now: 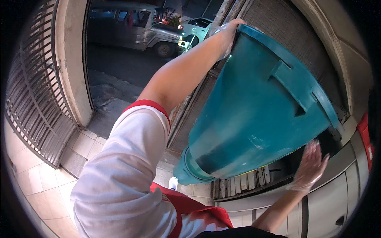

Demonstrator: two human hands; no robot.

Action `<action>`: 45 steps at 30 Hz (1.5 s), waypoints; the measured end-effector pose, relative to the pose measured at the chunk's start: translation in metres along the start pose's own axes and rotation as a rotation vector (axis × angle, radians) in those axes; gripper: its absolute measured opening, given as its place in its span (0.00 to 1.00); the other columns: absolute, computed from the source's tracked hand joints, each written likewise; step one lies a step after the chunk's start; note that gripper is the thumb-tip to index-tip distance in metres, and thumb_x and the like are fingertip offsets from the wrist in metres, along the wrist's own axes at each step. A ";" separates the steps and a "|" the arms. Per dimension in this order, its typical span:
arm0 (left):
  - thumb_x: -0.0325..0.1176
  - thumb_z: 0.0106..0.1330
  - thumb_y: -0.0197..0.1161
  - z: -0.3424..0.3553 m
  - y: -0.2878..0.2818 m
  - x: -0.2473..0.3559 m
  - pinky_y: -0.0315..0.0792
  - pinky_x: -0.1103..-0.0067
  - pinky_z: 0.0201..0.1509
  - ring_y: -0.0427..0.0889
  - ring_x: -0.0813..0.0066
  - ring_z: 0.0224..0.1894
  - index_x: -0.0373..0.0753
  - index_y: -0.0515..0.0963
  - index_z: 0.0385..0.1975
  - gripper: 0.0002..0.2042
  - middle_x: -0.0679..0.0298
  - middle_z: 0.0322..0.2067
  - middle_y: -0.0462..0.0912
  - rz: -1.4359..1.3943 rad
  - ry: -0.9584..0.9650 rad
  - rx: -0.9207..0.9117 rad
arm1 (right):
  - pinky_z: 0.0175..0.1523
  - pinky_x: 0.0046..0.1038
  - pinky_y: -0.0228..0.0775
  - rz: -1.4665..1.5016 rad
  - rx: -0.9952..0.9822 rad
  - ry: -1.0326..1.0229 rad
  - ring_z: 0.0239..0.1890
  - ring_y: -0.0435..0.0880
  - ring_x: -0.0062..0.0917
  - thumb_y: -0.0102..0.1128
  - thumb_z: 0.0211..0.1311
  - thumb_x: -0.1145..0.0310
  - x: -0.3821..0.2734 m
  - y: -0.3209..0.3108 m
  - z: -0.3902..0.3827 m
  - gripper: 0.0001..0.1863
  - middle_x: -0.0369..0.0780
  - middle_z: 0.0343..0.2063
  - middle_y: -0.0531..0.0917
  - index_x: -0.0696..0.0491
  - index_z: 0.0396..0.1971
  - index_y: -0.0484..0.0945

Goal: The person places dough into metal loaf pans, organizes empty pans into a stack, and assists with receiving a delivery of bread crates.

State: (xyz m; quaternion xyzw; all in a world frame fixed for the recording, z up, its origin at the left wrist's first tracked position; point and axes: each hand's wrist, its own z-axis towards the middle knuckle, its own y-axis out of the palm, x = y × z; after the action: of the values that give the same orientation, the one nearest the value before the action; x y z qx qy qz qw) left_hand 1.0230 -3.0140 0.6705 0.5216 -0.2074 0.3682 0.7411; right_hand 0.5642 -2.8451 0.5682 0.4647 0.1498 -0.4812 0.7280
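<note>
A large teal plastic bin [254, 111] leans tilted against the doorway, its bottom end resting over a second teal bin [184, 173] near the floor. My left hand [228, 35], in a clear plastic glove, grips the bin's rim at the top. My right hand [311, 163], also in a clear glove, has its fingers stretched out just below the bin's right side near the rim, not wrapped round it. My white sleeve with red trim crosses the left of the view.
A barred metal gate [33, 91] stands at left beside the tiled floor [47, 186]. Outside are a street [109, 59], a silver jeep [143, 31] and a light car [198, 27]. A metal grate [242, 182], a pale cabinet [329, 198] and a red object [365, 135] sit at right.
</note>
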 end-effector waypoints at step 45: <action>0.39 0.60 0.67 -0.754 0.079 -0.194 0.81 0.73 0.47 0.86 0.66 0.36 0.38 0.84 0.42 0.14 0.58 0.36 0.88 0.105 0.439 1.752 | 0.52 0.34 0.82 0.260 -0.463 1.419 0.44 0.86 0.31 0.53 0.74 0.63 0.291 -0.103 -0.272 0.17 0.43 0.44 0.86 0.59 0.51 0.80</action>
State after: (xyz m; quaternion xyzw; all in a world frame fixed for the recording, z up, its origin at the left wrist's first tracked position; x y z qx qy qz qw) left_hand 0.7800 -2.3655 0.3066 0.8068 0.2699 0.5188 0.0835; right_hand 0.6831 -2.7963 0.1780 0.5119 0.6238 0.0666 0.5869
